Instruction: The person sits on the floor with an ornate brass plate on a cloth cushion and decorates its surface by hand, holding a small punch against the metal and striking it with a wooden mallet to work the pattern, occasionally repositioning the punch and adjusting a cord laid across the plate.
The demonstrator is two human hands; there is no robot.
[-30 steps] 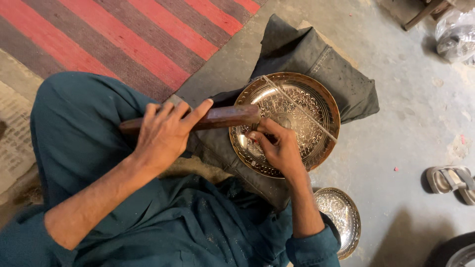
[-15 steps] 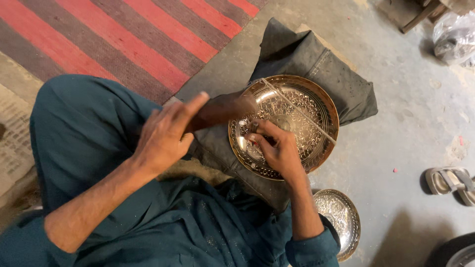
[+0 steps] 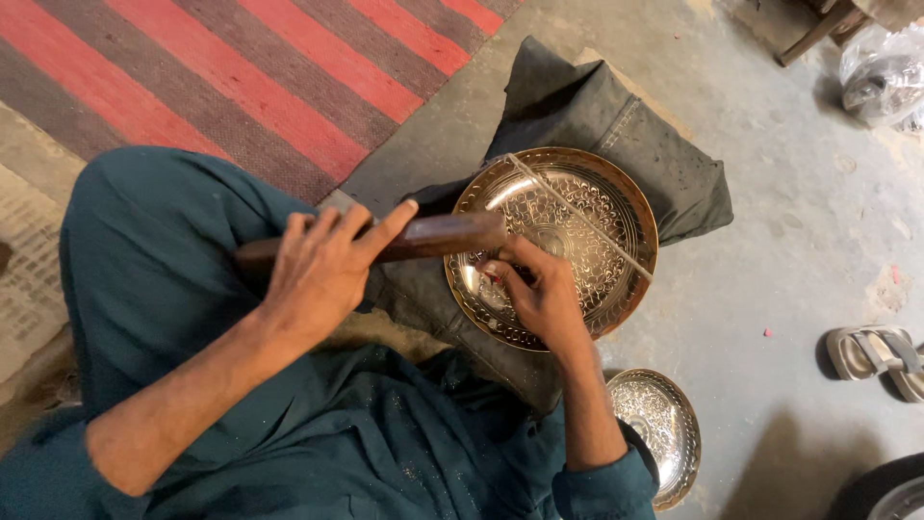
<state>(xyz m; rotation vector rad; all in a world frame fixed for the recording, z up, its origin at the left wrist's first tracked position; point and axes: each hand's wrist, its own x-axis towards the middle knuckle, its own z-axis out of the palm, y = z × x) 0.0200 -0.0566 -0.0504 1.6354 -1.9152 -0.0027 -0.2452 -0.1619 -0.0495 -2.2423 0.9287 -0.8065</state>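
A round engraved brass plate (image 3: 587,207) lies on a dark grey cushion (image 3: 597,106) in front of my knees, and a thin cord (image 3: 616,246) crosses its face. My left hand (image 3: 318,274) grips a dark wooden mallet (image 3: 443,236), index finger stretched along it, with the mallet's end over the plate's near left part. My right hand (image 3: 539,294) rests on the plate with its fingers pinched on a small tool. The tool is mostly hidden under the fingers, just below the mallet's end.
A smaller engraved metal plate (image 3: 659,429) lies on the concrete floor by my right elbow. A red and brown striped rug (image 3: 241,77) lies at the upper left. There is a sandal (image 3: 876,351) at the right, a plastic bag (image 3: 881,77) at the top right, and a dark round object (image 3: 885,491) at the bottom right.
My left hand swung the mallet: it blurred half a second ago and is now back over my right hand's fingers. The right hand and the plate stayed in place.
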